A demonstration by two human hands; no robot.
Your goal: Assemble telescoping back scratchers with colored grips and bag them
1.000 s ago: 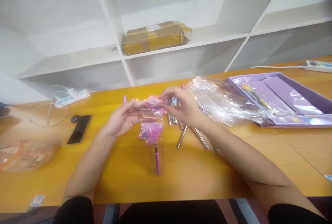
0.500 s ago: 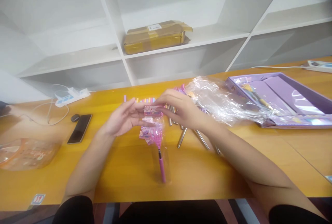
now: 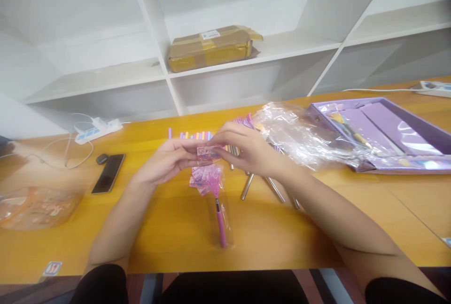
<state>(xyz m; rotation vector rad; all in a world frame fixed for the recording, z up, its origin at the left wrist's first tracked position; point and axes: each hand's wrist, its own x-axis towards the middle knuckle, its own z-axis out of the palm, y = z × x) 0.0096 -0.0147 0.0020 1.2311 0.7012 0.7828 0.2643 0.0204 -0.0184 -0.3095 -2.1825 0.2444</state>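
Observation:
A small pink printed packet (image 3: pixel 207 152) is held up over the table between my two hands. My left hand (image 3: pixel 172 157) grips its left side with the fingers bent together. From the right, the fingertips of my right hand (image 3: pixel 244 146) close on the other end. Just below lie several similar pink printed pieces (image 3: pixel 200 177). Beside them, a stick with a pink handle (image 3: pixel 221 229), a dark metal shaft and a pink spread head rests in a clear sleeve. Behind my hands is a row of small coloured sticks (image 3: pixel 197 136), partly hidden.
Metal tubes (image 3: pixel 275 189) lie right of centre, next to crumpled clear plastic (image 3: pixel 299 139) and an open purple box (image 3: pixel 384 171). On the left are a phone (image 3: pixel 108 175), a power strip (image 3: pixel 98 131) and an orange-rimmed clear bag (image 3: pixel 38 207). A taped parcel (image 3: pixel 211 50) sits on the shelf.
My left hand's fingers, spread before, have drawn together and closed on the packet. The packet has turned slightly and dropped a little; my right hand has hardly moved.

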